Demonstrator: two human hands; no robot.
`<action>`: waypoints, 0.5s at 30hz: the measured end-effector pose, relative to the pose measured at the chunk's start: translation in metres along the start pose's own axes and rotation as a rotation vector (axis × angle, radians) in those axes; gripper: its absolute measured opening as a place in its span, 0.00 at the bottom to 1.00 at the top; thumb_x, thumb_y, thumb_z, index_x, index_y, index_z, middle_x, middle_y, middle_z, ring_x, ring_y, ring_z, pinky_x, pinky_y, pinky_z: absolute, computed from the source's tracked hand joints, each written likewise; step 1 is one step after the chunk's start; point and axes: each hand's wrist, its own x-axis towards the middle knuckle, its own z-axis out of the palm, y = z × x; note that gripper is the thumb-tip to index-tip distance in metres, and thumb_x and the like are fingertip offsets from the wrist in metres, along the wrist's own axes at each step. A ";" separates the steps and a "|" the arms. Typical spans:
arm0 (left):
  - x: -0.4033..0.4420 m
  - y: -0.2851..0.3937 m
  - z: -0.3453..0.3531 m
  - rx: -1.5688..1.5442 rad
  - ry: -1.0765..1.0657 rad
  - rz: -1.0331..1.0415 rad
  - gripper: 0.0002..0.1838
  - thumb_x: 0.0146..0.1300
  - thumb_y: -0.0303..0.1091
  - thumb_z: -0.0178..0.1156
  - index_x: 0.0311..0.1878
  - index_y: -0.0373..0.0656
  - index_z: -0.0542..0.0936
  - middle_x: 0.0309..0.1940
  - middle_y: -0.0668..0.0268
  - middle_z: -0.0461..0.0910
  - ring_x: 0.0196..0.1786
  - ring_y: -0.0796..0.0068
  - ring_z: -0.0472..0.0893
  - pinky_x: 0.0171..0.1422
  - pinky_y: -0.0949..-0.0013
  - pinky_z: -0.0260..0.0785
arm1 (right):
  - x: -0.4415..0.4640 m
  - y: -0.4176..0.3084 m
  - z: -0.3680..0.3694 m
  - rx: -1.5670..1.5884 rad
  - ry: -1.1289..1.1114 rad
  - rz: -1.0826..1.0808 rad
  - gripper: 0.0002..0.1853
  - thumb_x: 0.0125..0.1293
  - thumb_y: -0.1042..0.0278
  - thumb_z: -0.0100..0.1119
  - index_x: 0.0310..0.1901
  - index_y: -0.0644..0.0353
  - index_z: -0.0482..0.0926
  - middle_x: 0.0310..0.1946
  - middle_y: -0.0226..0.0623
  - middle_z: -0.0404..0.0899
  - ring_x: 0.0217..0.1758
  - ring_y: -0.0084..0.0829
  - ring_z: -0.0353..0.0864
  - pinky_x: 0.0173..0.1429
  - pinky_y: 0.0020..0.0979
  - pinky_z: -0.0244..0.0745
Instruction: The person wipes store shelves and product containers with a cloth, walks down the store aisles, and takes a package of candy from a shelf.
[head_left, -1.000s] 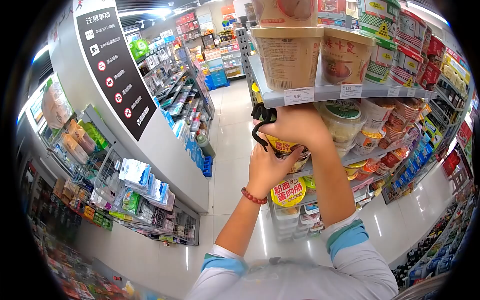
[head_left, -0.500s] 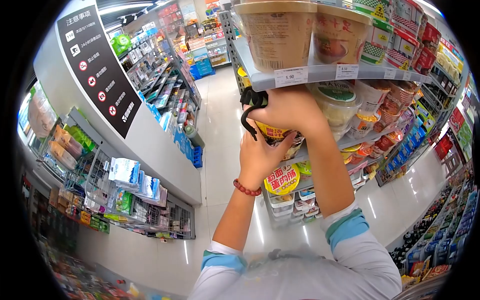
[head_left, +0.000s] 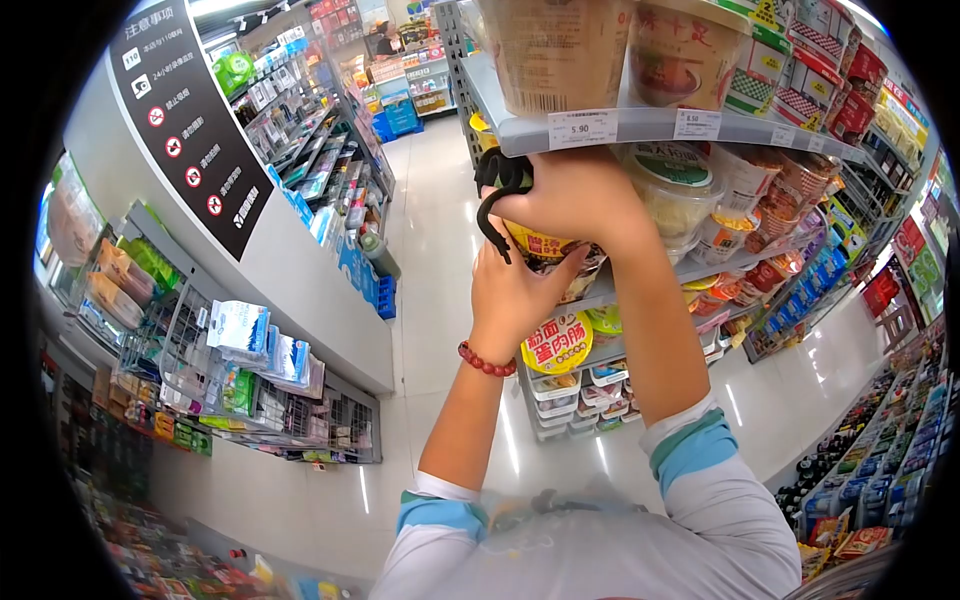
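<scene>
A noodle cup [head_left: 543, 246] with a yellow and dark label sits at the shelf unit's near left corner, largely covered by my hands. My left hand [head_left: 515, 297] is wrapped round it from below, thumb across the front, and a red bead bracelet [head_left: 487, 360] circles that wrist. From the right, my right hand [head_left: 580, 200] closes over its upper part, just beneath the top shelf; its fingertips are hidden. Beside those knuckles a black cord [head_left: 487, 222] hangs in a loop. Tubs of noodles [head_left: 662, 195] stand right of my right wrist.
Large paper tubs [head_left: 555, 60] crowd the top shelf [head_left: 640, 130], whose price-tagged edge lies over my hands. A round yellow sign [head_left: 557, 343] is below. To the left are an aisle floor [head_left: 430, 220], a white pillar [head_left: 290, 290] and a wire rack [head_left: 200, 350].
The view has shifted slightly, so the sign and left-hand rack sit a little lower or further left. Both hands keep the same hold on the noodle cup.
</scene>
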 end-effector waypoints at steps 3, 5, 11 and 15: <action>0.000 0.000 0.000 -0.004 0.027 0.044 0.45 0.56 0.53 0.74 0.65 0.40 0.59 0.44 0.48 0.84 0.44 0.43 0.85 0.44 0.53 0.78 | -0.001 -0.003 -0.003 0.009 -0.013 0.006 0.27 0.50 0.44 0.68 0.44 0.60 0.83 0.36 0.49 0.84 0.40 0.51 0.83 0.46 0.43 0.78; 0.000 0.001 -0.002 0.003 0.037 0.073 0.45 0.55 0.53 0.74 0.65 0.39 0.59 0.44 0.48 0.84 0.44 0.43 0.85 0.45 0.53 0.78 | 0.000 -0.003 -0.004 0.014 -0.014 -0.001 0.27 0.51 0.44 0.68 0.44 0.60 0.83 0.36 0.49 0.84 0.39 0.51 0.84 0.46 0.43 0.79; -0.001 0.001 -0.004 0.029 0.007 0.032 0.47 0.55 0.56 0.73 0.65 0.36 0.60 0.45 0.47 0.84 0.46 0.44 0.84 0.46 0.54 0.78 | 0.000 -0.005 -0.007 0.005 -0.060 0.031 0.28 0.52 0.43 0.67 0.42 0.62 0.83 0.35 0.49 0.84 0.39 0.51 0.83 0.46 0.42 0.79; -0.001 0.001 -0.004 0.055 -0.003 0.052 0.50 0.55 0.59 0.72 0.67 0.34 0.59 0.46 0.45 0.83 0.47 0.43 0.84 0.47 0.53 0.77 | 0.000 -0.002 -0.001 -0.003 -0.016 -0.006 0.29 0.52 0.42 0.67 0.42 0.63 0.82 0.35 0.50 0.84 0.40 0.51 0.83 0.47 0.42 0.78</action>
